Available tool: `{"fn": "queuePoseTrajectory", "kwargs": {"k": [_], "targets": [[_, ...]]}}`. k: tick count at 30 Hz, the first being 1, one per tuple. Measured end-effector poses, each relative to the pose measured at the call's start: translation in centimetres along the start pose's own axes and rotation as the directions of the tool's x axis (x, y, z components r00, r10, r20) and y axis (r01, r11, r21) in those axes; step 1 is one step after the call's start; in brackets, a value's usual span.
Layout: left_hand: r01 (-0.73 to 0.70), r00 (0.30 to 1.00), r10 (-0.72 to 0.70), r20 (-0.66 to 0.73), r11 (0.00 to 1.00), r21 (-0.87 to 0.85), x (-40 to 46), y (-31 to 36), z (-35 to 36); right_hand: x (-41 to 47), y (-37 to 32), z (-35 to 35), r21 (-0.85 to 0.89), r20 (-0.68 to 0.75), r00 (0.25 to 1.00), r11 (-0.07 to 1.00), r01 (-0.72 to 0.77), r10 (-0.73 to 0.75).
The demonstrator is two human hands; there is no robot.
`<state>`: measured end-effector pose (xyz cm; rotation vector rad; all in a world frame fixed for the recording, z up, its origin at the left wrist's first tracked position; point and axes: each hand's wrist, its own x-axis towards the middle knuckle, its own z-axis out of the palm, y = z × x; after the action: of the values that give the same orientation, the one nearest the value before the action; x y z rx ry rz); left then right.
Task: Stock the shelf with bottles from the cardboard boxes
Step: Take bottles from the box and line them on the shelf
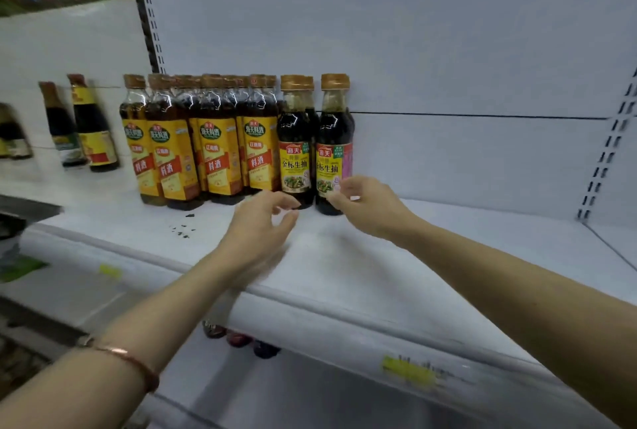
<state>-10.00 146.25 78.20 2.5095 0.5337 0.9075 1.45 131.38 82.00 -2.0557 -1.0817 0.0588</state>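
Two bare hands, loosely curled and holding nothing: left hand [265,222] just before the left soy sauce bottle [295,142], right hand [365,204] at the base of the right soy sauce bottle [333,146], perhaps brushing it. Bottles upright on the white shelf [448,256], beside cooking wine bottles [213,139], labels outward for shoppers. Cardboard boxes unseen.

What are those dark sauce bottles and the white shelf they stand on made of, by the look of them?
Dark sauce bottles: clear glass or hard plastic, glossy; bright glints on the shoulders, but the look cannot settle which. Their caps look like tan plastic or foil. Shelf: probably painted metal, matte white, with slotted uprights at the side.
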Motion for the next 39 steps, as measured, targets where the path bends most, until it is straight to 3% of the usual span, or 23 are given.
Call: {"fn": "queuePoseTrajectory", "kwargs": {"k": [9,13,19,26,31,35,39], "targets": [[-0.070,0.981,0.043,-0.190,0.987,-0.142,-12.6,2.3,-4.8,-10.5,-4.5,2.2,0.217,0.089,0.988,0.971,0.103,-0.125],[0.089,0.991,-0.108,-0.078,0.973,-0.213,-19.7,-0.3,-4.4,-15.7,-5.2,6.4,0.149,0.261,0.958,0.985,0.083,-0.120],[0.285,0.951,-0.268,0.156,0.954,-0.096,-28.6,-3.7,-2.9,-20.8,-4.5,12.2,0.092,0.455,0.879,0.990,0.111,-0.141],[0.423,0.893,-0.423,0.155,0.906,0.031,-33.9,-7.3,-1.3,-20.9,-2.8,19.4,0.161,0.602,0.782,0.984,0.079,-0.161],[0.589,0.791,-0.594,0.145,0.804,0.079,-37.4,-10.9,2.9,-20.7,1.0,24.8,0.171,0.699,0.696,0.983,0.060,-0.164],[0.738,0.640,-0.743,0.198,0.665,0.112,-42.7,-13.0,7.5,-22.0,5.3,29.9,0.168,0.811,0.570,0.986,-0.008,-0.134],[0.812,0.514,-0.816,0.265,0.563,0.156,-47.8,-15.0,11.8,-24.6,9.5,34.5,0.134,0.858,0.507,0.988,-0.074,-0.079]]}}
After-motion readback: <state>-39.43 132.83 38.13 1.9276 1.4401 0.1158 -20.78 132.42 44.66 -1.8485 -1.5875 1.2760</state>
